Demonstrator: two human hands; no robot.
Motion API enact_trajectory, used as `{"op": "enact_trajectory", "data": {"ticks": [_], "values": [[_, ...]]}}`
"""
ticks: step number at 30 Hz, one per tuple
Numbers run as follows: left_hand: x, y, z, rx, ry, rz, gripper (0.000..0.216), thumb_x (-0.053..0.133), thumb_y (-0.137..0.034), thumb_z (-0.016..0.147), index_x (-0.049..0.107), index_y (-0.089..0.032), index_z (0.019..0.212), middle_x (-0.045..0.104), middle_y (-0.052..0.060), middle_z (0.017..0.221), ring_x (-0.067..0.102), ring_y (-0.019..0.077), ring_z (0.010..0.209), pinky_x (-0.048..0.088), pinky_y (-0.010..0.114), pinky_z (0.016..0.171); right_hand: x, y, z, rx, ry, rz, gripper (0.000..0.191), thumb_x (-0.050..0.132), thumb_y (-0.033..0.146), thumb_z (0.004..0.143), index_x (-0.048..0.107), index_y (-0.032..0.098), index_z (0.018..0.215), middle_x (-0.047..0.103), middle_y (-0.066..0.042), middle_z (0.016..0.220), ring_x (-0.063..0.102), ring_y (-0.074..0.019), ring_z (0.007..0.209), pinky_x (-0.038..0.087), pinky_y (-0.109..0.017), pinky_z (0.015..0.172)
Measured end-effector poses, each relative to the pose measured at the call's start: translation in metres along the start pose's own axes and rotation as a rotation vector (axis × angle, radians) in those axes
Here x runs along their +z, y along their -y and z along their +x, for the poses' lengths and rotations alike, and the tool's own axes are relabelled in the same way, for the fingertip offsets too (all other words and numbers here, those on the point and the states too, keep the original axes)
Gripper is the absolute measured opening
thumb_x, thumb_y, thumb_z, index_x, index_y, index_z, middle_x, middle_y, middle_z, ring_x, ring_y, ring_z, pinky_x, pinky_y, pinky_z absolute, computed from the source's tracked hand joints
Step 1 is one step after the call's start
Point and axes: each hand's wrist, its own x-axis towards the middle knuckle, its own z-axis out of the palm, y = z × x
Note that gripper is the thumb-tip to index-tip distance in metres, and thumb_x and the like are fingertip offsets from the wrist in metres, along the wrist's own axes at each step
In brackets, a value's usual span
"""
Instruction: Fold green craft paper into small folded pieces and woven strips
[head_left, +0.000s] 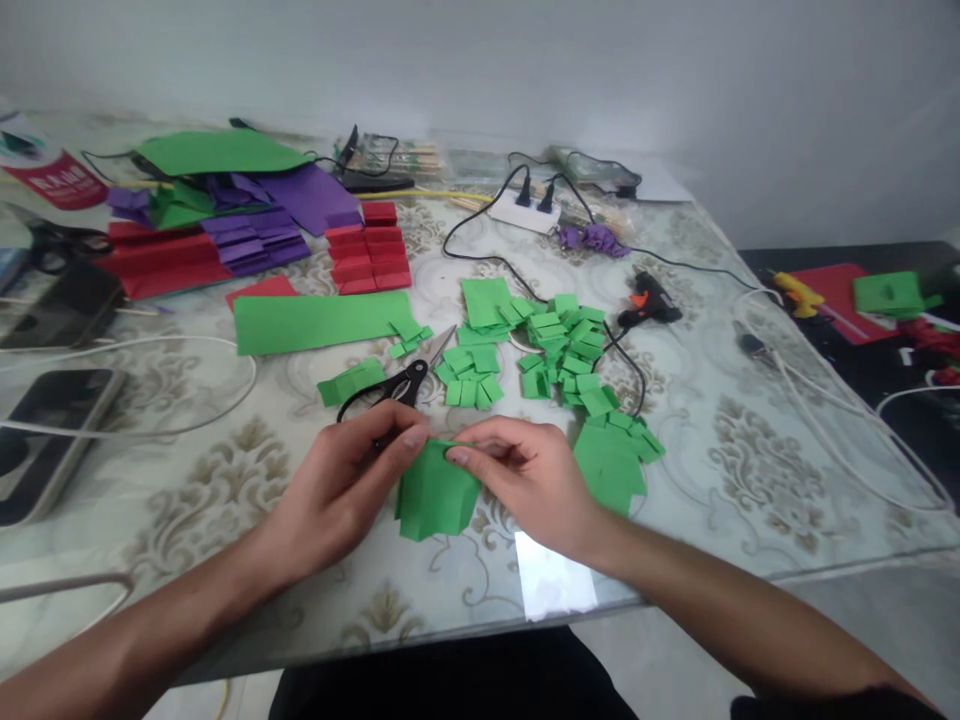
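Both my hands pinch the top edge of a folded green paper piece (pixel 435 495) just above the glass table. My left hand (pixel 352 480) grips its left corner with thumb and fingers closed. My right hand (pixel 525 475) grips the right corner the same way. Black-handled scissors (pixel 397 385) lie just beyond my left fingers, blades pointing right. Several small green paper squares (pixel 551 345) are heaped behind my right hand. Another folded green piece (pixel 611 460) lies right of my right hand.
A long green strip (pixel 319 322), red folded stacks (pixel 371 258) and purple papers (pixel 262 235) sit at the back left. A black glue gun (pixel 649 303), a white power strip (pixel 521 212) and cables lie back right. A phone (pixel 45 435) rests at the left. The table edge (pixel 862 565) runs near right.
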Motion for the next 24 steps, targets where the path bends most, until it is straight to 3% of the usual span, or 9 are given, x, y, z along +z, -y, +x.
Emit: {"op": "enact_trajectory", "data": {"ticks": [5, 13, 24], "values": [[0.002, -0.001, 0.002, 0.027, 0.029, 0.032, 0.017, 0.063, -0.034, 0.101, 0.071, -0.021, 0.094, 0.07, -0.001, 0.078, 0.063, 0.0144, 0.069, 0.049, 0.023, 0.059, -0.001, -0.001, 0.0, 0.002, 0.026, 0.016, 0.018, 0.08, 0.038, 0.089, 0.081, 0.021, 0.093, 0.08, -0.003, 0.079, 0.072, -0.0154, 0.067, 0.056, -0.025, 0.059], [0.0, -0.006, 0.0, 0.039, 0.005, 0.151, 0.02, 0.058, -0.034, 0.103, 0.072, -0.026, 0.09, 0.073, -0.002, 0.076, 0.065, 0.0167, 0.066, 0.05, 0.024, 0.06, -0.001, -0.002, 0.0, -0.02, 0.018, 0.027, 0.013, 0.08, 0.033, 0.09, 0.08, 0.021, 0.094, 0.082, -0.003, 0.084, 0.076, -0.0165, 0.074, 0.059, -0.025, 0.065], [0.005, 0.005, -0.002, 0.155, -0.019, 0.175, 0.016, 0.059, -0.03, 0.104, 0.072, -0.026, 0.095, 0.075, -0.003, 0.08, 0.068, 0.0157, 0.068, 0.052, 0.025, 0.064, -0.003, 0.002, -0.001, -0.021, 0.068, 0.032, 0.011, 0.075, 0.028, 0.094, 0.076, 0.019, 0.09, 0.073, -0.001, 0.075, 0.065, -0.012, 0.067, 0.05, -0.022, 0.061]]}}
